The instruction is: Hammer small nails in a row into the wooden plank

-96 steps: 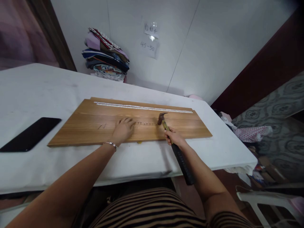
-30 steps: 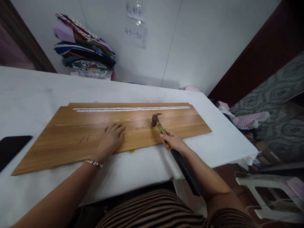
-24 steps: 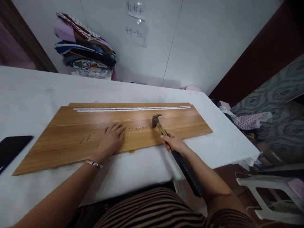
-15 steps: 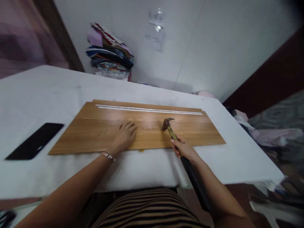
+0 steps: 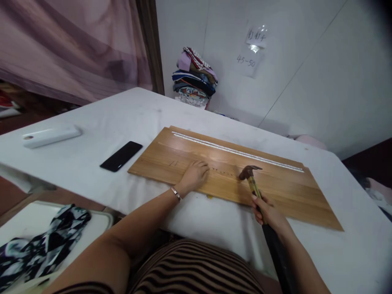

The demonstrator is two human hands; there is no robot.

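Note:
A long wooden board (image 5: 284, 192) lies on the white table (image 5: 92, 134). My left hand (image 5: 194, 176) rests palm down on the board, fingers curled loosely, beside a short row of small nails (image 5: 225, 173). My right hand (image 5: 269, 214) is closed round the handle of a hammer (image 5: 249, 173). The hammer's head sits on the board just right of the nail row. Two loose nails (image 5: 173, 163) lie on the board to the left of my left hand. A pale strip (image 5: 239, 152) runs along the board's far edge.
A black phone (image 5: 121, 155) lies on the table left of the board. Farther left is a white oblong object (image 5: 52, 135). Folded fabrics (image 5: 194, 77) are stacked against the wall. A patterned cloth (image 5: 45, 245) lies on a white surface at lower left.
The view has swung to the left, bringing a curtain and the white oblong object into sight. Both hands and the hammer stay in the same places on the board.

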